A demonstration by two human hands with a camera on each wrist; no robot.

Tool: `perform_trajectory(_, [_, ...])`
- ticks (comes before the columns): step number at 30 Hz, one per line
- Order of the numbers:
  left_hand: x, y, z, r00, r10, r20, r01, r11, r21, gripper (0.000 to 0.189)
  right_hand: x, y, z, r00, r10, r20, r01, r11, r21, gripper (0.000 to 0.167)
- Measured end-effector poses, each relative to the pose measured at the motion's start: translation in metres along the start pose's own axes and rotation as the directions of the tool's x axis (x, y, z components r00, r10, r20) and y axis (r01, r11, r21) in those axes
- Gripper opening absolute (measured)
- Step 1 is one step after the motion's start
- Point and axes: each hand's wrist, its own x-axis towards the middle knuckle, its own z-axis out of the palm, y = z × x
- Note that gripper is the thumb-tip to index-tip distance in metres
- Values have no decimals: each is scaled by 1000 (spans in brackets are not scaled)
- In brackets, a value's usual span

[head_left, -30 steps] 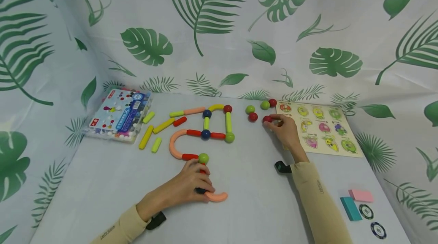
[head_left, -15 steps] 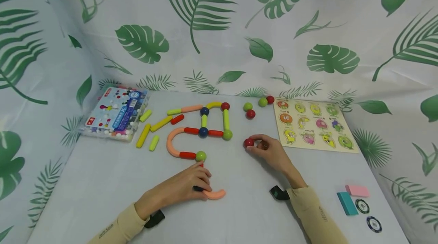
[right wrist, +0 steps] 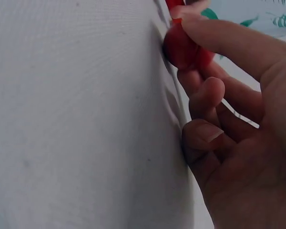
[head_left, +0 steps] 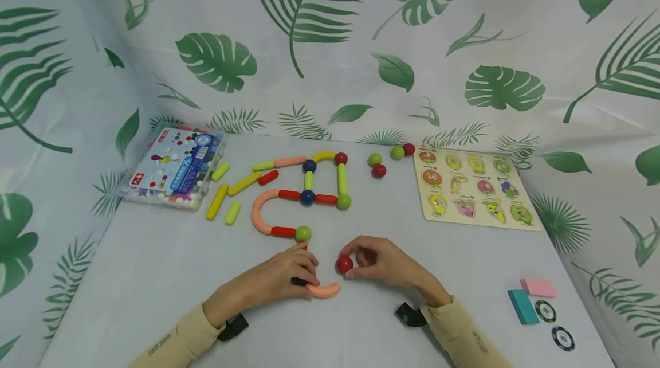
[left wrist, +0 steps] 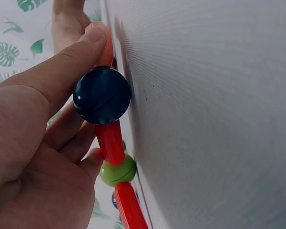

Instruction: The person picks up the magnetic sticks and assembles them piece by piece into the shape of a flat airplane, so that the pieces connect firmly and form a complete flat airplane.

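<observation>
My left hand [head_left: 281, 273] pinches a peach curved rod [head_left: 325, 291] between thumb and fingers, near the end joined to a dark blue ball [left wrist: 102, 95]. From that ball a short red rod [left wrist: 110, 143] runs to a green ball [head_left: 303, 234], partly hidden by the hand in the head view. The chain continues through a peach half-ring [head_left: 258, 211] to a closed frame of coloured rods and balls. Between thumb and fingers of my right hand [head_left: 387, 262] is a red ball [head_left: 344, 265], low over the table, just beyond the peach rod's free end.
Loose yellow, green and red rods [head_left: 217, 202] lie left of the chain. Several green and red balls [head_left: 378, 171] sit at the back. A plastic box [head_left: 172, 164] stands back left, a fruit picture board [head_left: 476, 187] back right. Blocks [head_left: 523, 306] and round chips [head_left: 563, 338] lie front right.
My right hand has carried the red ball from beside the fruit board leftward and toward me, to near the peach rod's end. My left hand has stayed in place.
</observation>
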Motion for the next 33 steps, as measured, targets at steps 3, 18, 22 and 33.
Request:
perform_trajectory(3, [0,0,0,1000,4,-4,-4,1000,-3,22,-1,-3,1,999,16,33,-15,1000,-11,37])
perform_trajectory(18, [1,1,0,1000,-17,0,17,1000,20,22,-3,-8,3,994,32,106,-29,999,-21,38])
perform_trajectory(22, [1,2,-1,1000,-25,9,25,999,21,23,-3,-9,4,994,35,102,-32,999,-29,38])
perform_trajectory(33, [1,3,-2,997,-71,28,71,997,13,23,-4,-10,4,996,18,91,-14,999,-45,39])
